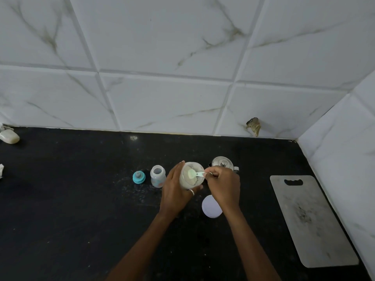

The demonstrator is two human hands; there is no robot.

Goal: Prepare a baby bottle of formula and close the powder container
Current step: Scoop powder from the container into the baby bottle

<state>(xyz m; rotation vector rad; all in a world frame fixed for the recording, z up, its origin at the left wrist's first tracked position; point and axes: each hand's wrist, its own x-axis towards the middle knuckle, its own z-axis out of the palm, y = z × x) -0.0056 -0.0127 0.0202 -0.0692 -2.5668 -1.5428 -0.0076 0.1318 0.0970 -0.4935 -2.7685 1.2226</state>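
Left hand (174, 191) curls around the powder container (191, 176) while right hand (222, 185) pinches the scoop (195, 174) in its mouth.

The right hand (222, 185) hides part of the steel pot (222, 161) behind it; its wrist covers part of the white lid (210, 206). Far to that hand's left, a pale scrap (1, 169), perhaps paper, is cut off.

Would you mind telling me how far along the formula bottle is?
Done: the round white lid is off, and the clear baby bottle stands open beside its teal nipple cap. In hand: the left hand holds the clear powder jar; the right hand pinches a pale scoop inside it. Left: dosing and capping the bottle, closing the jar.
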